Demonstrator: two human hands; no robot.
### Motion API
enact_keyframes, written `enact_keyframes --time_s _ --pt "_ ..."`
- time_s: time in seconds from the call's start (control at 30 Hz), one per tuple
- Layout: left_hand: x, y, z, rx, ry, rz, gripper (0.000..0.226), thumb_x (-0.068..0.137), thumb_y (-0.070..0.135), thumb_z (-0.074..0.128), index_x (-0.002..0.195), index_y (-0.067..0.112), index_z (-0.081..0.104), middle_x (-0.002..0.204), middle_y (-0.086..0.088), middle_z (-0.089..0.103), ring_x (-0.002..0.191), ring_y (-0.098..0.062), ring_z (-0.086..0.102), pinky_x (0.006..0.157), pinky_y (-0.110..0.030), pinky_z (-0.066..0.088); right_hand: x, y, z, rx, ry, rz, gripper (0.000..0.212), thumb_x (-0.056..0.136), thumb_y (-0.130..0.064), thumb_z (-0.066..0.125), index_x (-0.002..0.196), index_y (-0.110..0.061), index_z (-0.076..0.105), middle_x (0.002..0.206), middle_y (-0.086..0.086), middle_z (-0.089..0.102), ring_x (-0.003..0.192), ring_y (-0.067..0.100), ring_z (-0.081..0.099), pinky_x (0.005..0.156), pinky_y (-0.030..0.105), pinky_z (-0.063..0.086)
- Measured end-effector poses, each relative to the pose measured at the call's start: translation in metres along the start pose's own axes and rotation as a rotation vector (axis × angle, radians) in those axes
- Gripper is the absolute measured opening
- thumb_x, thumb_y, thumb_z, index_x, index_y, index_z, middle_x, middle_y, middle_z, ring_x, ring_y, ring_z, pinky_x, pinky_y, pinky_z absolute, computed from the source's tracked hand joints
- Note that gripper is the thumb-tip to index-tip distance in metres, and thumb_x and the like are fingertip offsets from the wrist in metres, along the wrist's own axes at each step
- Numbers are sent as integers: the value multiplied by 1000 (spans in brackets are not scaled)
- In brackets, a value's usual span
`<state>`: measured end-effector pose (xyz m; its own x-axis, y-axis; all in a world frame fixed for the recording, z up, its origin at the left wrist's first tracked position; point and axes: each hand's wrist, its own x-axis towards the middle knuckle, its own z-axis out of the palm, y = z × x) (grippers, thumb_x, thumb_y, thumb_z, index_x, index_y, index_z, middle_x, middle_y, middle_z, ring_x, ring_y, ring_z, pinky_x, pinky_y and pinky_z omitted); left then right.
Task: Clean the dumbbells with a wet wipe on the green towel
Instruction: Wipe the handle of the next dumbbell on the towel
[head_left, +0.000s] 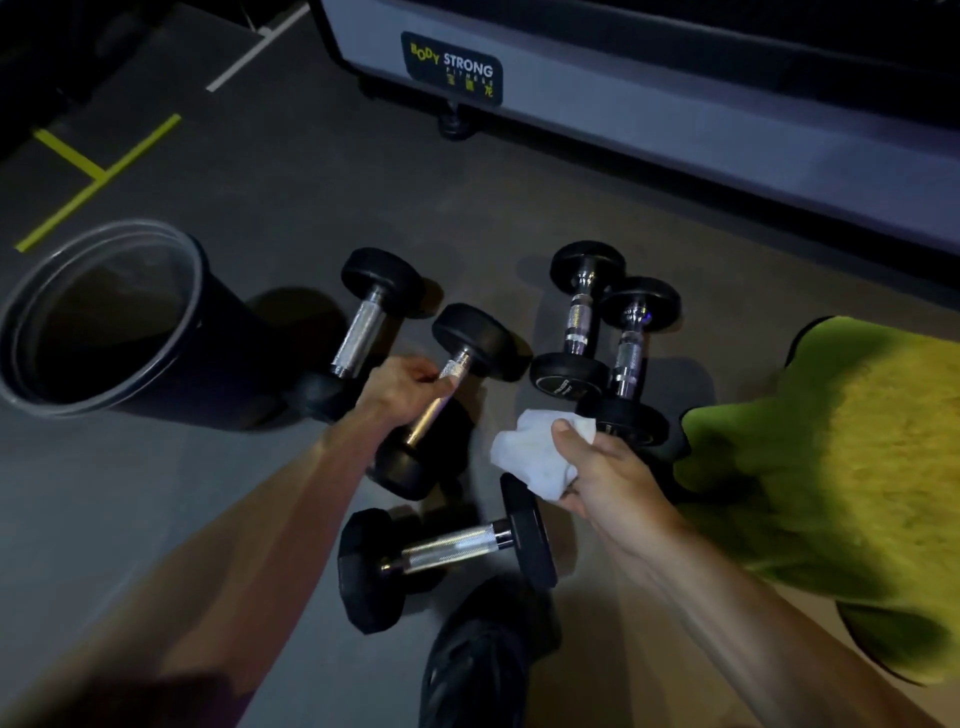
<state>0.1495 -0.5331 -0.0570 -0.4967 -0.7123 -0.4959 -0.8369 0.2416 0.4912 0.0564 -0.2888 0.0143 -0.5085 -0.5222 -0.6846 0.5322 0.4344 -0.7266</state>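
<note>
Several black dumbbells with chrome handles lie on the grey floor. My left hand grips the handle of the middle dumbbell. My right hand holds a crumpled white wet wipe just to the right of that dumbbell. Another dumbbell lies to the left, a pair stands close together at the right, and one lies crosswise near my foot. The green towel is spread on the floor at the right, with nothing on it.
A black bin with a clear liner lies tipped at the left. A grey machine base marked BODY STRONG runs along the back. My dark shoe is at the bottom centre. Yellow tape lines mark the floor.
</note>
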Motion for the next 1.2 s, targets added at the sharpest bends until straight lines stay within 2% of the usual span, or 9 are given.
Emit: enact_keyframes --time_s 0.2,0.27,0.37,0.43,0.57,0.7,0.8,1.0,1.2 --pt "26 16 17 -166 -5 -115 51 86 54 76 124 19 73 121 -2 73 116 -22 66 102 -34 51 9 -8 -7 0 27 42 25 100 -40 60 111 -22 73 111 4 77 107 23 72 104 49 53" --pt "33 18 21 -175 -16 -122 42 87 50 76 115 19 75 117 -4 75 111 -24 69 102 -36 53 8 -8 -11 7 27 65 20 102 -36 58 105 -23 73 106 3 78 104 22 73 101 46 55" --pt "39 17 25 -235 -50 -99 23 92 41 73 89 18 73 96 -9 79 73 -20 73 73 -27 60 5 -9 -17 -1 38 84 23 102 -37 57 109 -22 74 106 3 78 105 20 73 103 47 54" --pt "36 17 27 -238 -46 -102 20 95 39 71 90 19 72 89 -7 78 61 -16 68 58 -20 53 2 -12 -18 7 61 78 27 98 -44 61 109 -24 75 106 1 78 105 20 73 103 49 53" --pt "29 16 32 -274 -9 -95 25 94 42 71 106 20 74 82 3 76 65 -13 69 65 -23 54 -1 -11 -20 0 78 66 57 66 -77 61 107 -39 73 105 -6 78 105 19 72 103 50 51" --pt "5 17 36 -411 26 -66 22 97 38 69 109 20 74 90 0 75 74 -14 69 66 -23 51 -13 -18 -24 35 15 25 26 97 -48 61 107 -29 75 104 -4 80 101 16 75 102 45 54" --pt "-14 40 23 -615 65 -47 16 100 29 67 97 15 74 89 -12 74 72 -19 69 61 -25 56 -24 -30 -28 115 -5 -19 21 102 -34 56 106 -24 75 103 -1 80 100 16 75 94 37 58" --pt "-76 135 -35 -837 85 182 17 102 20 63 96 5 70 83 -11 73 65 -17 69 56 -21 56 -61 -70 -50 264 -22 -175 27 105 -27 49 115 -16 72 107 4 80 103 19 76 97 42 57" --pt "-160 234 -59 -978 61 535 11 96 3 65 98 12 71 89 -2 77 73 -16 75 61 -23 57 -120 -103 -133 407 183 -425 34 103 -34 50 120 -17 74 112 14 77 107 36 73 101 59 51"
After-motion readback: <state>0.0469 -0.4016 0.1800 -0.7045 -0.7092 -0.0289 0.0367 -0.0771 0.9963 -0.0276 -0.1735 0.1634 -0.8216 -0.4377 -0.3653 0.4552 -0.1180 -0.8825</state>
